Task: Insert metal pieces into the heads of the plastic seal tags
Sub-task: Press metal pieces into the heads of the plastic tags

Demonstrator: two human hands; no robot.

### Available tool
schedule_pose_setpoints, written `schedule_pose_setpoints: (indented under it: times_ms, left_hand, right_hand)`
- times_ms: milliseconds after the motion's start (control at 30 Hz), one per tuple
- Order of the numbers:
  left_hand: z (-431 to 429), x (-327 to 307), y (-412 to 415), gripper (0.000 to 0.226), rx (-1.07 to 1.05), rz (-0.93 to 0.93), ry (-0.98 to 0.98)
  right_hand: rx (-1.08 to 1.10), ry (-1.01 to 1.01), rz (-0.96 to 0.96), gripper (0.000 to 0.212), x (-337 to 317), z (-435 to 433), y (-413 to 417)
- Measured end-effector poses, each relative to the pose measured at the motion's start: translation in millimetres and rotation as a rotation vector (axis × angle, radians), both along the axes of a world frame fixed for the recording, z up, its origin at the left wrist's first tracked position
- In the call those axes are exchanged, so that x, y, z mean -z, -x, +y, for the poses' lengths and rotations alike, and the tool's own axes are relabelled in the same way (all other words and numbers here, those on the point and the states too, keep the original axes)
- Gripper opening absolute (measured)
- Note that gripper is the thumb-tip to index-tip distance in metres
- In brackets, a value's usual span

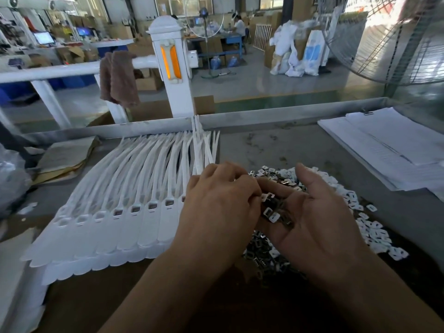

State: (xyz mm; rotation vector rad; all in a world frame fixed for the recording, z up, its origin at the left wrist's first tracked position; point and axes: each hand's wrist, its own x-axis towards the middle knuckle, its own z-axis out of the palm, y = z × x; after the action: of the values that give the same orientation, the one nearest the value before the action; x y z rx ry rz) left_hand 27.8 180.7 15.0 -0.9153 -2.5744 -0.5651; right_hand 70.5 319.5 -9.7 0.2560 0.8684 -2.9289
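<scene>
A fanned row of white plastic seal tags (pixel 125 227) lies on the table at left, heads toward me, tails reaching the back rail. Several heads show a dark metal piece in the slot (pixel 134 209). My right hand (pixel 310 212) is cupped palm up and holds a small heap of metal pieces (pixel 274 212). My left hand (pixel 216 203) hovers over that palm, fingers curled, pinching a metal piece (pixel 265 197) at the fingertips. Beneath and beyond my hands spreads a pile of loose metal pieces and white plastic bits (pixel 367 227).
A stack of white paper sheets (pixel 389 145) lies at the right. Cardboard pieces (pixel 64 157) sit at the back left. A metal rail (pixel 264 114) borders the table's far edge, with a white post (pixel 175 68) and a big fan (pixel 396 39) behind it.
</scene>
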Motion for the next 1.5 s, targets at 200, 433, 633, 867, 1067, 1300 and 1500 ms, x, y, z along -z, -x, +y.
schedule_pose_setpoints:
  times_ms: [200,433,633,867,1067,1300,1500]
  left_hand:
    - [-0.4,-2.4,-1.7,0.029,0.055,-0.054,-0.008]
    - [1.9,-2.7,-0.2,0.02,0.094,-0.023,-0.016]
    - [5.9,2.3,1.7,0.012,0.106,-0.04,-0.127]
    - [8.9,-0.8,-0.8,0.012,0.084,-0.063,-0.287]
    - [4.1,-7.4,-4.7,0.01,0.1,-0.132,-0.316]
    - [-5.5,-4.1,-9.1,0.009,0.11,-0.198,-0.37]
    - [-11.9,-6.4,-9.1,0.013,0.142,-0.156,-0.318]
  right_hand:
    - [-0.099,-0.008,0.081,0.068,2.1,-1.5,-0.4]
    - [-0.147,0.0,0.099,0.069,1.8,-1.7,-0.3]
    - [-0.14,0.005,0.082,0.067,0.0,-1.2,-1.7]
    - [-0.034,-0.124,0.021,0.044,-6.0,-6.4,-3.5]
    - [-0.024,-0.333,0.033,0.027,-8.9,-7.4,-6.4]
    - [-0.016,-0.394,0.077,0.028,-8.9,-8.1,-9.6]
    - [-0.045,-0.409,0.057,0.032,-11.4,-9.6,-11.6]
